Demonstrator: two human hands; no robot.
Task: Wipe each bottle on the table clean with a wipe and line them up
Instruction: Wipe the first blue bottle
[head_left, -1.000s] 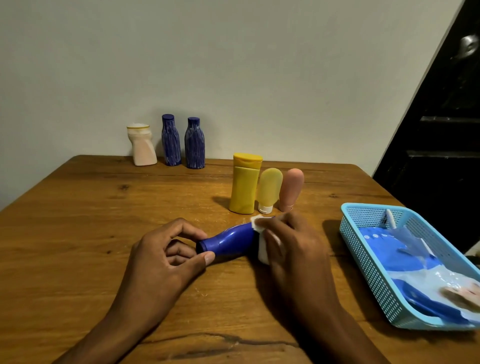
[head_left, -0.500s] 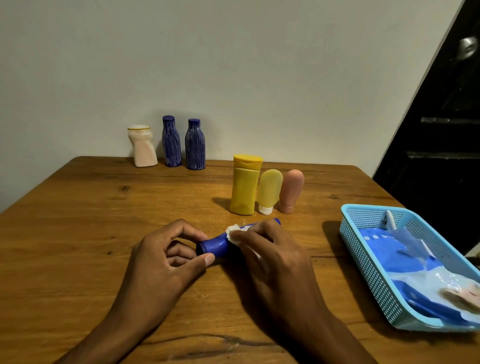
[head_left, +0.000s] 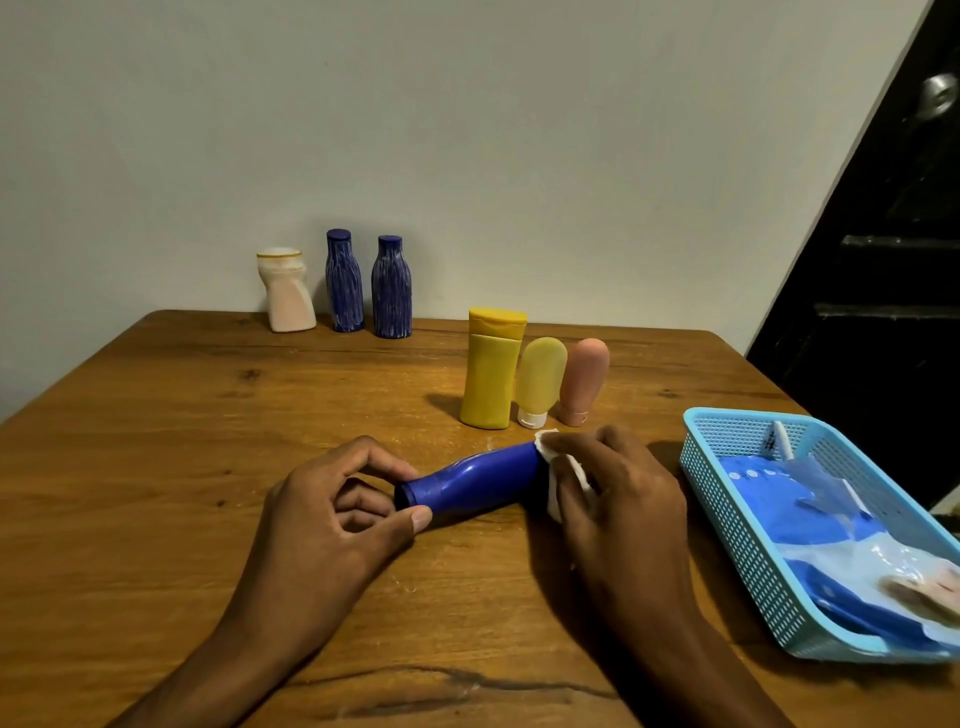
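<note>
The blue bottle (head_left: 470, 480) is lying on its side near the desk's (head_left: 156, 415) front edge. The left hand (head_left: 332, 519) is pinching its cap end between thumb and fingers, while the right hand (head_left: 618, 499) is gripping a white wipe (head_left: 558, 467) curled around its base.

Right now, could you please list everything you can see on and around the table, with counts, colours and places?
Wooden table: one, brown, filling the foreground.
Plain blue bottle: one, lying on its side at centre, held between both hands.
White wipe: one, at the lying bottle's wide end.
Blue streaked bottles: two, upright by the wall.
Cream squat bottle: one, left of them.
Yellow flip-cap bottle: one, upright, mid-table.
Pale yellow tube: one, cap down beside it.
Pink tube: one, cap down, rightmost.
Light blue mesh basket: one, right edge, holding blue-and-white packets.
Left hand: pinches the bottle's cap end.
Right hand: holds the wipe.
</note>
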